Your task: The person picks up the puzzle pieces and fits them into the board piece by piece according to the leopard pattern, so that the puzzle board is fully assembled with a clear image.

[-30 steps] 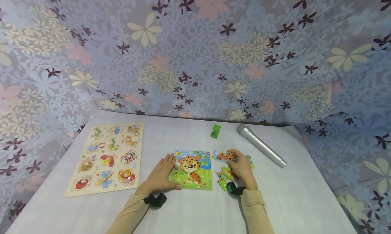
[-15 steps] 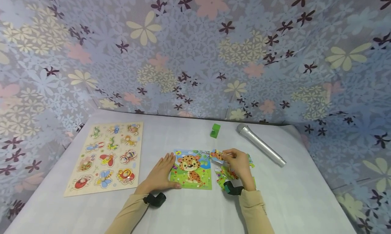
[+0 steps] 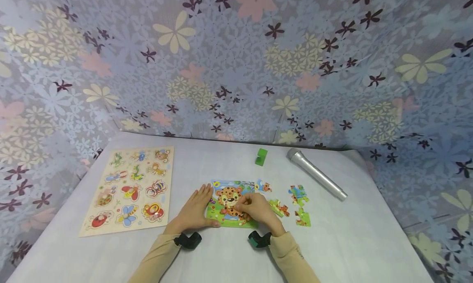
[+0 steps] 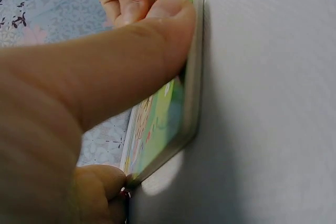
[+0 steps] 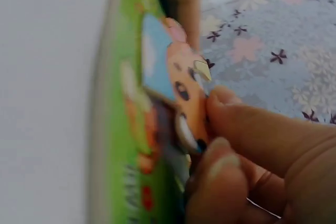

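Note:
A square picture board (image 3: 218,221) showing a spotted leopard cub on green grass lies flat on the table. Along its left side rests my left hand (image 3: 196,209), fingers stretched out and thumb on the board's near edge. In the left wrist view the thumb (image 4: 163,30) lies over that edge. My right hand (image 3: 260,211) is above the board's right half. Between thumb and fingers it pinches a jigsaw piece (image 5: 181,82) with an orange animal face and blue sky, held tilted over the board. The hand covers part of the picture.
Right of the board lie loose jigsaw pieces: one at the top (image 3: 263,186), a green and orange cluster (image 3: 279,208), and others further right (image 3: 298,194). A wooden insect peg puzzle (image 3: 134,188) is at left. Behind stand a green block (image 3: 261,157) and silver microphone (image 3: 317,175).
My right hand has moved left from the loose pieces to above the board, carrying a jigsaw piece. The left hand has stayed in place.

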`<state>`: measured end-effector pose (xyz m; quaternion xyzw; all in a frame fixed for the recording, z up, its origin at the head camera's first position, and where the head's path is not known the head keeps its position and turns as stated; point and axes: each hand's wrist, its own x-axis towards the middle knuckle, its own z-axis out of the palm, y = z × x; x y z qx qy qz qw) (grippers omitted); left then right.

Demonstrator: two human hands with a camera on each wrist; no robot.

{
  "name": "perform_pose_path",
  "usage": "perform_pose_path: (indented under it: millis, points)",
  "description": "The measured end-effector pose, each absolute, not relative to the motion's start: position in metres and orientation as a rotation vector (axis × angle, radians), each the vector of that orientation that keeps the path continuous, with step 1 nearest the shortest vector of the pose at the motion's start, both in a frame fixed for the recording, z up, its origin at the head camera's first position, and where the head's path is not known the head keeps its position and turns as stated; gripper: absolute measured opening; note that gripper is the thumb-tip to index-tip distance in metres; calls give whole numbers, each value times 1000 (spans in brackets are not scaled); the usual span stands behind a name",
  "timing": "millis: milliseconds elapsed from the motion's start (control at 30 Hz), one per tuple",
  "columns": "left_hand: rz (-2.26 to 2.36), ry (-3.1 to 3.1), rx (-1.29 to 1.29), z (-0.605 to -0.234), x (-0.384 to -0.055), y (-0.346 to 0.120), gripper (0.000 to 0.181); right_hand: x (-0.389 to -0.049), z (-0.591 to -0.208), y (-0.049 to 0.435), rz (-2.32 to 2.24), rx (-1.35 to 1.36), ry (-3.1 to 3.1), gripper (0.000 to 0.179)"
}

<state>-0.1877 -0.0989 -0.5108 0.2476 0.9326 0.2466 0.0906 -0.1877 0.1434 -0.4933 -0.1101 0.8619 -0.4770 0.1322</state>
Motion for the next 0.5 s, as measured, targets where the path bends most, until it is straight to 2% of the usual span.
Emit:
perform_pose_path:
  millis: [233,400,500]
  points:
    - [729,2779,744,-510,-188,-100,115,-186,-494,137,-1291,-354,2606,15]
    - [750,2769,745,-508,-187,-99,115,-185,-493,134,-1241,-406,2675,10]
    - [739,2771,744,-507,-186,-99,114,-184,-492,132,-1177,-498,2692,20]
